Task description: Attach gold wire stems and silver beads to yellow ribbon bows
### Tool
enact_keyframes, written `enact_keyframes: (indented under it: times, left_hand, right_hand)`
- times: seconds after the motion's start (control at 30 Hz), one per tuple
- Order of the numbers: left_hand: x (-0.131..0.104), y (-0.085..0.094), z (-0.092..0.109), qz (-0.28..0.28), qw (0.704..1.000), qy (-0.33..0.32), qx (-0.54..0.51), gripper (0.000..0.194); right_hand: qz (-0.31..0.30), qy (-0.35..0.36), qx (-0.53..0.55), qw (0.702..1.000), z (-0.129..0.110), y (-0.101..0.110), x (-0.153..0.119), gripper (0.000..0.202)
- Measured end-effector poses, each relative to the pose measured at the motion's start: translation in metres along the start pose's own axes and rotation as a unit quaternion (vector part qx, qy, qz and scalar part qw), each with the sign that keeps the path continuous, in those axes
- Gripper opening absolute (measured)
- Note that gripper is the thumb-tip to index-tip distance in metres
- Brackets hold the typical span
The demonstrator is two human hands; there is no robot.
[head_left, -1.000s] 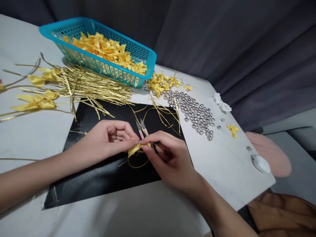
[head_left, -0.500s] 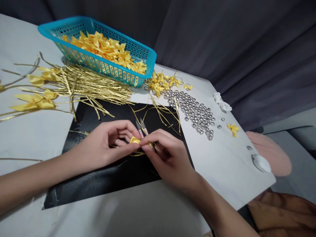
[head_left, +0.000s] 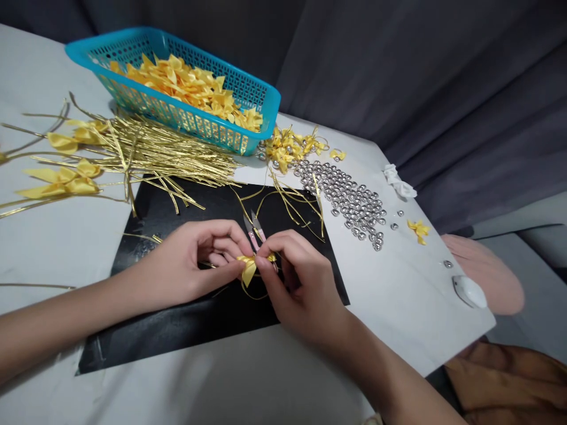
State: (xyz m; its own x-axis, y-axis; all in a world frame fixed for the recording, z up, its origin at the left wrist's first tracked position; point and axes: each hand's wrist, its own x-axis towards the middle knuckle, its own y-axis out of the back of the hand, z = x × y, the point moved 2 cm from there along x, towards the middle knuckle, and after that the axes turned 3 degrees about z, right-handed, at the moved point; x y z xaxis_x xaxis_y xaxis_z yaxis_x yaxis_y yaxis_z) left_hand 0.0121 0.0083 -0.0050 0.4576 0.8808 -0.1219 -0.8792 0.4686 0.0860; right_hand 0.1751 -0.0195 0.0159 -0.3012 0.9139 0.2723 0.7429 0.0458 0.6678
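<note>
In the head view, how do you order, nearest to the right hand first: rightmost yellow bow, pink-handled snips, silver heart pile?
1. Pink-handled snips: beside the right hand.
2. Silver heart pile: beyond, to the right.
3. Rightmost yellow bow: farther right.

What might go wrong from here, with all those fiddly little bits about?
The small yellow ribbon bow is only pinched between the fingers of the left hand and right hand, so it could slip or twist. The pink-handled scissors lie just beyond with their blades apart, so a finger might brush one. The loose silver heart-shaped beads could scatter if the right hand swung outward.
</note>
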Motion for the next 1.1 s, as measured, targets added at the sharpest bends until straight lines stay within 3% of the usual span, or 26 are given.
enact_keyframes:
  times: [0.2, 0.33, 0.6, 0.77, 0.9, 1.03, 1.1]
  left_hand:
    - [0.0, 0.001, -0.002, -0.01, 1.0, 0.008, -0.027, 0.007]
    - [0.001, 0.0, -0.001, 0.003, 0.999, 0.03, -0.04, 0.012]
    - [0.002, 0.0, 0.0, 0.023, 0.999, 0.046, -0.003, 0.015]
    - [0.003, 0.0, 0.001, 0.036, 0.997, 0.063, 0.021, 0.018]
    - [0.004, -0.001, 0.001, 0.064, 0.994, 0.082, 0.033, 0.018]
    - [0.004, -0.002, 0.001, 0.071, 0.992, 0.093, 0.041, 0.019]
    - [0.004, -0.002, 0.001, 0.068, 0.992, 0.094, 0.046, 0.018]
  right_hand:
    - [-0.043, 0.017, 0.016, 0.999, 0.002, -0.001, 0.0, 0.012]
    - [-0.039, -0.023, 0.113, 0.993, 0.004, 0.006, 0.004, 0.011]
    - [0.074, -0.198, 0.239, 0.948, 0.005, 0.022, 0.014, 0.009]
    - [0.085, -0.232, 0.377, 0.893, 0.012, 0.033, 0.017, 0.02]
    - [0.117, -0.23, 0.47, 0.844, 0.02, 0.051, 0.021, 0.013]
    - [0.166, -0.24, 0.452, 0.843, 0.029, 0.07, 0.023, 0.005]
    - [0.192, -0.245, 0.433, 0.846, 0.035, 0.08, 0.024, 0.013]
